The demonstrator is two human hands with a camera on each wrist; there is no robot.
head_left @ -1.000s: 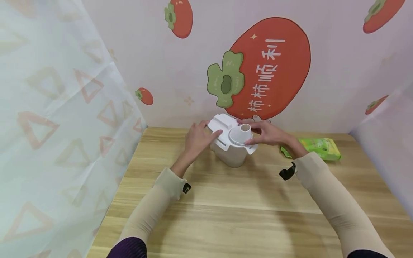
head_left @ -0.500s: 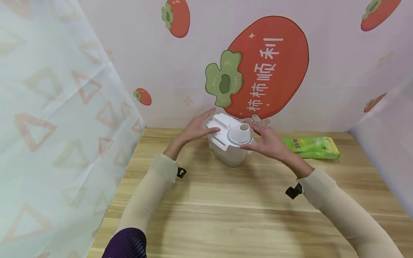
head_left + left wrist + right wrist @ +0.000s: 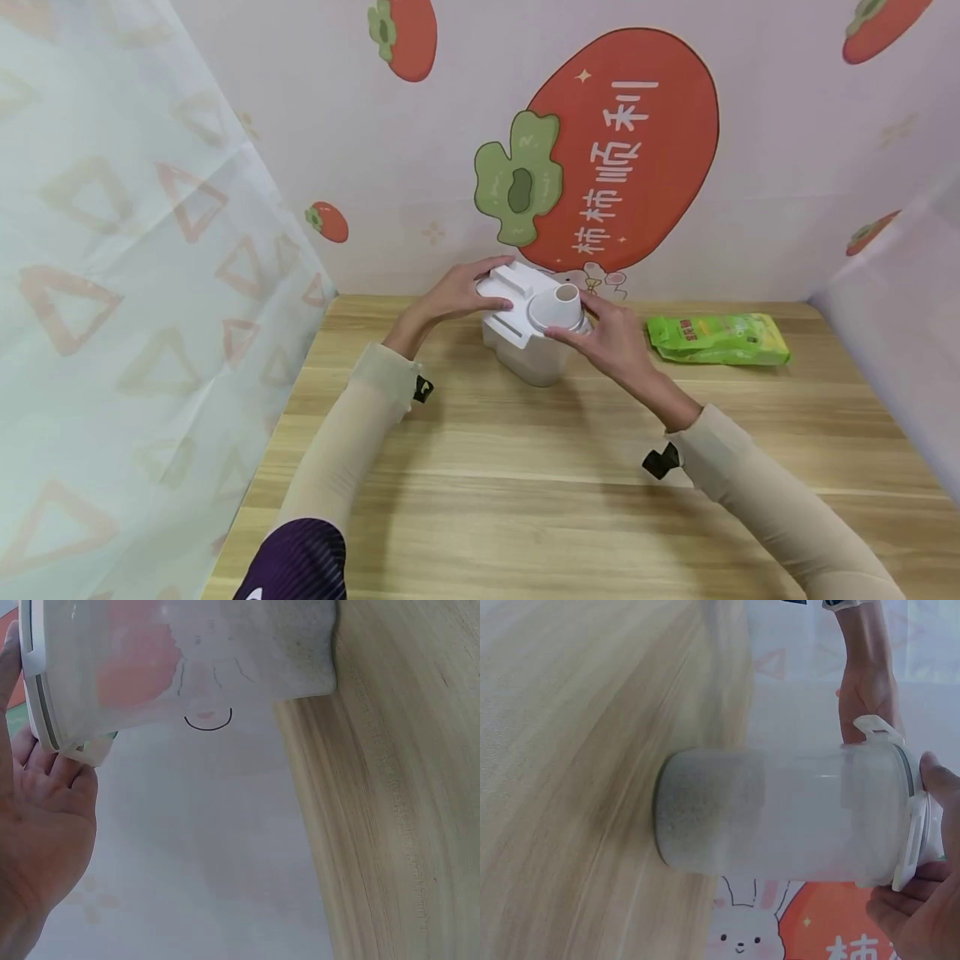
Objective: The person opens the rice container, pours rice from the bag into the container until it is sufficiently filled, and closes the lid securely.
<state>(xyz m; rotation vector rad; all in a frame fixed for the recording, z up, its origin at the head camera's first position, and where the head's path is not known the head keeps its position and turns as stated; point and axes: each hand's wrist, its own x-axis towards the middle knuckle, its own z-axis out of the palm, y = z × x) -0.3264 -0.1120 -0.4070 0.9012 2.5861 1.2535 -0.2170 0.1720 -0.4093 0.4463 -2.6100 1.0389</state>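
A translucent plastic storage canister [image 3: 534, 362] with pale grainy contents in its bottom stands upright on the wooden table. On top sits its white lid [image 3: 517, 293], which bears a raised bar and a round, tapering spout [image 3: 564, 307]. My left hand [image 3: 453, 296] grips the lid's left end, thumb on top and fingers at the back edge. In the left wrist view those fingers [image 3: 56, 761] curl at the rim. My right hand [image 3: 618, 337] spans the lid's right end beside the spout, thumb in front, fingers behind. A side latch [image 3: 877, 729] sticks outward in the right wrist view.
A green packet [image 3: 718, 339] lies on the table [image 3: 480, 500] to the right of the canister. Close behind rises a wall [image 3: 405, 167] printed with persimmons. Another patterned wall [image 3: 135, 292] borders the table on the left.
Both hands have shifted their hold on the lid; the left opened wider and closed in again. The lid flap by my right hand no longer juts out as before. The canister stays in place.
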